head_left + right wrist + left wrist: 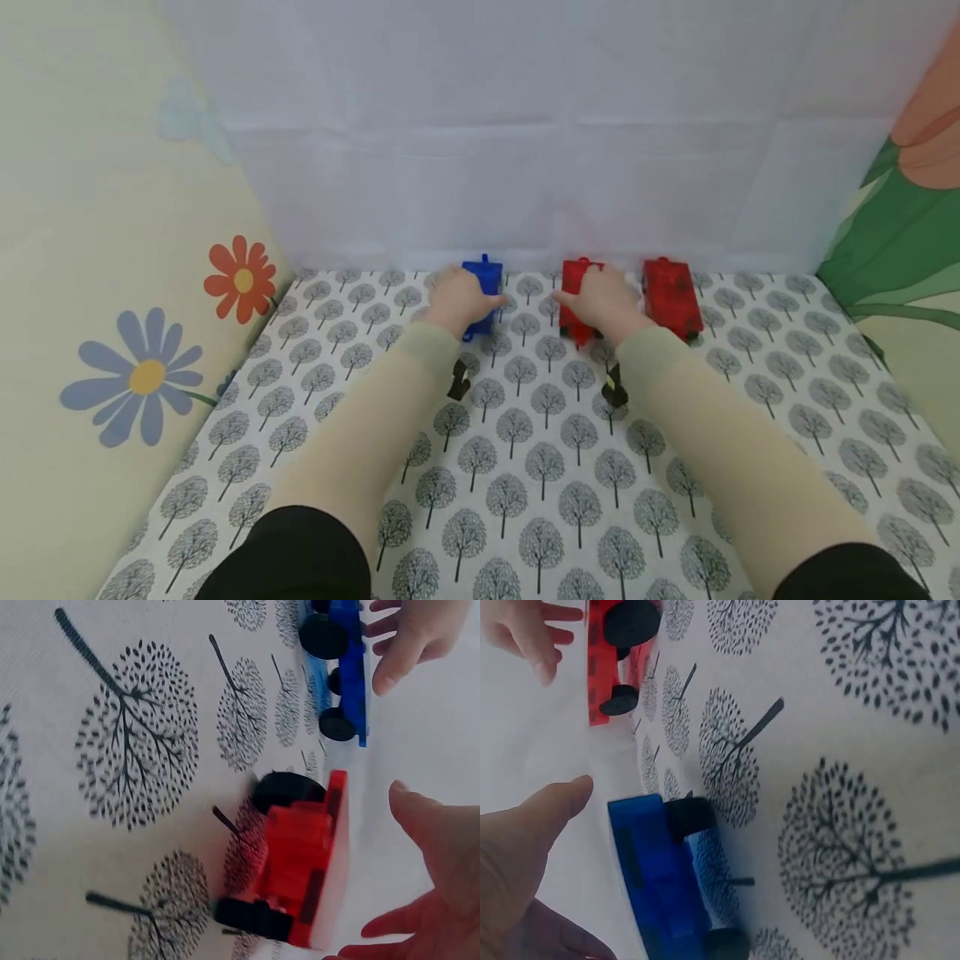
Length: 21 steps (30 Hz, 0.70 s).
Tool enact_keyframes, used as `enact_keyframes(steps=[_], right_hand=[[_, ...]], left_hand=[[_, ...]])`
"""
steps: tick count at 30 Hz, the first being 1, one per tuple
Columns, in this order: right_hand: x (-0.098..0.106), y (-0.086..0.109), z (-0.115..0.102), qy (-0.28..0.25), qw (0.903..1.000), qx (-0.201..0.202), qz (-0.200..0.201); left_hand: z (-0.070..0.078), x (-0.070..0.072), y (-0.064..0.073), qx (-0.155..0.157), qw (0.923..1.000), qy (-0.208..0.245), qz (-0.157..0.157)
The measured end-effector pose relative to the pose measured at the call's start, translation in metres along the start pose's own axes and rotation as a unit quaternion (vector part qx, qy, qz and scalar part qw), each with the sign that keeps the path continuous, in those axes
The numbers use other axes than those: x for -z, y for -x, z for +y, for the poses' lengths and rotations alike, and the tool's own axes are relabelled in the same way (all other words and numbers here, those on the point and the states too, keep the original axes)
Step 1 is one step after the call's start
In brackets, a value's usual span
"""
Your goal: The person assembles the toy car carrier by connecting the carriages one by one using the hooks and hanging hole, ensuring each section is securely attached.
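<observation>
A blue toy wagon (486, 273) with black wheels and a small tab at its end stands on the cloth near the white backdrop. My left hand (456, 298) is over its left side, thumb stretched across it. In the left wrist view, the thumb and fingers are spread beside the blue wagon (660, 877), with a gap at the thumb. To the right, my right hand (603, 302) hovers at a red toy wagon (576, 275), thumb pointing left. The right wrist view shows spread fingers beside this red wagon (300, 855) on black wheels.
A second red wagon (672, 298) stands just right of my right hand. The tree-patterned cloth (543, 492) ends at a white hanging sheet (525, 167). Flower-printed walls (75, 208) flank both sides. Dark straps (459, 382) show at the wrists.
</observation>
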State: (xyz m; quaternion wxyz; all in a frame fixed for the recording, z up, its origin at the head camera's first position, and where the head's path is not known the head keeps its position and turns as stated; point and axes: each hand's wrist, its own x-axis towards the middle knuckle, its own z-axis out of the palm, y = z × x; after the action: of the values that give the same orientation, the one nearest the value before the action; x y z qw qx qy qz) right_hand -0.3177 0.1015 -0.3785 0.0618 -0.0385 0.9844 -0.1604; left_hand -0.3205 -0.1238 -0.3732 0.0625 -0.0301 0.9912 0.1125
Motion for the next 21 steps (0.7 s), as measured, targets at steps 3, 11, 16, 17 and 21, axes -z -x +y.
enact_keyframes(steps=[3, 11, 16, 17, 21], right_hand=[[-0.007, -0.002, -0.003, 0.004, 0.9999, -0.012, 0.006], [-0.013, -0.001, -0.004, -0.002, 0.9999, -0.002, 0.01], [-0.007, 0.002, -0.007, -0.02, 0.9997, -0.004, -0.009], [-0.007, 0.002, -0.008, -0.023, 0.9996, -0.007, -0.014], [-0.008, 0.0, -0.013, -0.03, 0.9991, -0.011, -0.026]], left_hand=[[0.003, -0.005, 0.0, 0.002, 0.9999, 0.013, 0.009], [0.004, -0.014, 0.001, 0.008, 0.9975, 0.067, 0.021], [0.005, -0.013, 0.0, -0.001, 0.9961, 0.083, 0.029], [0.004, -0.012, 0.0, -0.003, 0.996, 0.084, 0.03], [0.0, -0.01, -0.001, -0.002, 0.9963, 0.08, 0.031]])
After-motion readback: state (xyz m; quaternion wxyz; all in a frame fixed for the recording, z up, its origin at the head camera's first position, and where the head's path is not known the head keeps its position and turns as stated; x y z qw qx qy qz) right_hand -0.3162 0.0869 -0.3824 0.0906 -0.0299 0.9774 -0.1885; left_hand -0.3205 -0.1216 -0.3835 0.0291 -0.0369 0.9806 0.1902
